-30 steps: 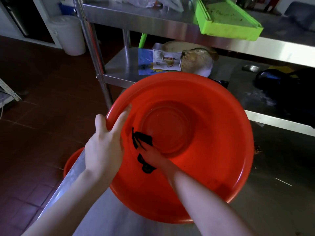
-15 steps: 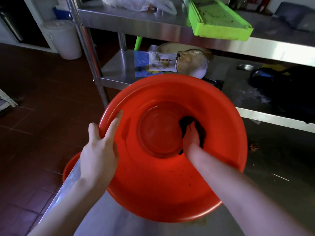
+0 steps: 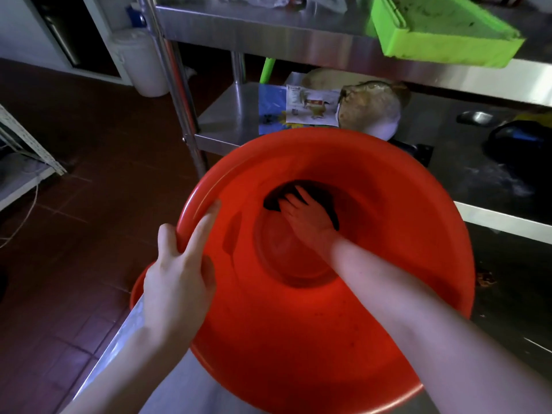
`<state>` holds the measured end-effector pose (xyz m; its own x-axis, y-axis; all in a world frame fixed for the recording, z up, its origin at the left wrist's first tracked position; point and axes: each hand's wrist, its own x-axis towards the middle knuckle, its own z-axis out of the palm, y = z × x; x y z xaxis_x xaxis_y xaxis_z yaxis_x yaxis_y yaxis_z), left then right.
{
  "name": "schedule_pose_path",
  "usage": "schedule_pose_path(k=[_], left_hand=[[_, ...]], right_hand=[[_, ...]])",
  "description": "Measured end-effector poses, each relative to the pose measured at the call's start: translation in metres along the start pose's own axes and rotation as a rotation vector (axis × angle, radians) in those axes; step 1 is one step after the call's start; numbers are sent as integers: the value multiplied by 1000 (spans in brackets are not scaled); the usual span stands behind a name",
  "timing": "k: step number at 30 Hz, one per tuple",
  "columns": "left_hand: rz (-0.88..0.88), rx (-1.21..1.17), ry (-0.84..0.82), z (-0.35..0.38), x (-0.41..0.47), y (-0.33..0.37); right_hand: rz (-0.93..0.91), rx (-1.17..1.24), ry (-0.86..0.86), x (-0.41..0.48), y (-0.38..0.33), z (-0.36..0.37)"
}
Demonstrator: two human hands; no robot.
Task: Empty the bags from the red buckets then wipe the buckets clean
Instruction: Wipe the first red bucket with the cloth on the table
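Observation:
A big red bucket (image 3: pixel 388 264) is tilted toward me on the steel table (image 3: pixel 125 333). My left hand (image 3: pixel 179 273) grips its left rim, thumb outside and fingers over the edge. Inside, my right hand (image 3: pixel 307 216) presses a dark cloth (image 3: pixel 273 198) flat against the far inner wall, just above the round bottom. A second red bucket (image 3: pixel 138 289) peeks out below the left rim, mostly hidden.
A steel rack (image 3: pixel 185 94) stands behind the bucket. Its lower shelf holds papers (image 3: pixel 310 106), a round bowl-like item (image 3: pixel 370 106) and dark bags (image 3: pixel 519 141). A green tray (image 3: pixel 442 28) sits on the upper shelf. A white bin (image 3: pixel 140 64) stands on the tiled floor at left.
My right hand swept the cloth from the bucket's left inner wall to the right side, then up to the far wall. The left hand kept its grip on the rim.

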<state>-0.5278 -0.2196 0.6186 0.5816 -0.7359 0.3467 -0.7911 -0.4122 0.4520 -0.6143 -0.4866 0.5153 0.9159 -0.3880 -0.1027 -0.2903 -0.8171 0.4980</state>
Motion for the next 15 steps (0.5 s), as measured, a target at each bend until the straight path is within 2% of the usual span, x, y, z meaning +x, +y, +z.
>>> schedule_pose_path(k=[2,4,5,7,11,15], left_hand=[[-8,12,6,0,-1,1],[-17,24,-2,-1,-2,4],[-20,29,-7,0,-2,5],[-21,30,-11,-1,-4,7],[-25,34,-15,-3,-5,10],[-31,38,-20,-3,-5,9]], right_hand=[[-17,57,46,-1,-8,-4],[-117,6,117,2,-20,-2],[-168,39,101,3,-28,4],[-225,140,-36,-1,-44,10],[-294,287,-97,-27,-68,22],[-319,268,-145,-33,-67,26]])
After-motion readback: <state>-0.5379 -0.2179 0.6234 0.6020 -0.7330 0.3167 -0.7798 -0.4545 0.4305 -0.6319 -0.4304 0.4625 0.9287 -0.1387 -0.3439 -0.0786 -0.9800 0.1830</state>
